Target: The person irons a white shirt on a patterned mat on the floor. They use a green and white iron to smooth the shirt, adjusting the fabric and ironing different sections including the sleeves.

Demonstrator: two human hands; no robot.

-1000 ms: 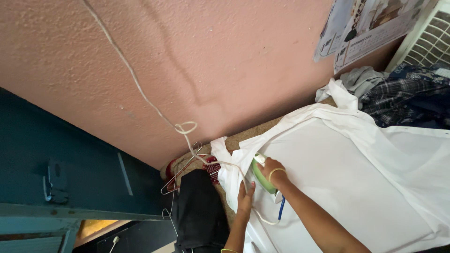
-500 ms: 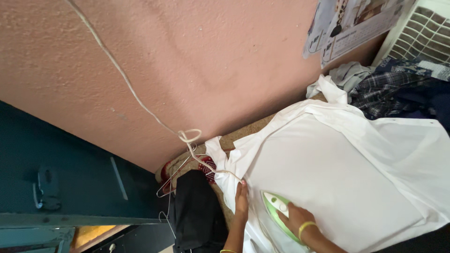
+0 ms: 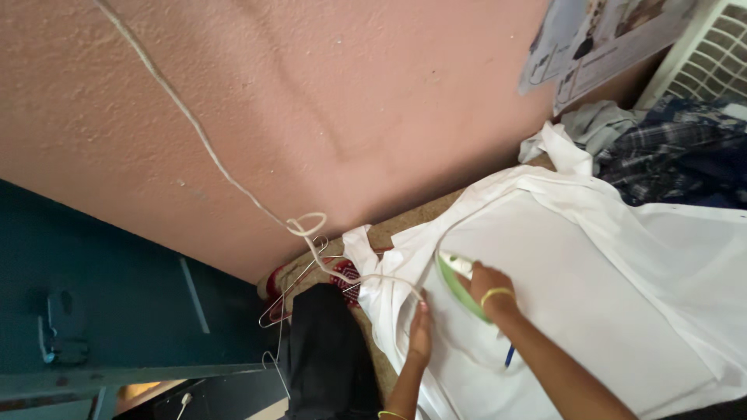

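A white shirt (image 3: 591, 288) lies spread flat over a brown padded surface (image 3: 405, 222). My right hand (image 3: 486, 284) grips a green and white clothes iron (image 3: 455, 280) that rests on the shirt near its left edge. A bangle circles that wrist. My left hand (image 3: 420, 334) presses flat on the shirt's left hem, just left of the iron. The iron's white cord (image 3: 226, 175) runs up and left across the pink wall, with a loop in it near the hangers.
Wire hangers (image 3: 299, 292) and a black garment (image 3: 327, 354) lie left of the shirt. A pile of plaid and grey clothes (image 3: 661, 148) sits at the far right, below a white grille (image 3: 712, 58). Papers (image 3: 591, 39) hang on the wall. A dark teal cabinet (image 3: 109, 311) stands at left.
My right hand has pushed the iron up the shirt, away from me, after pulling it down toward me half a second ago. My left hand has stayed on the hem.
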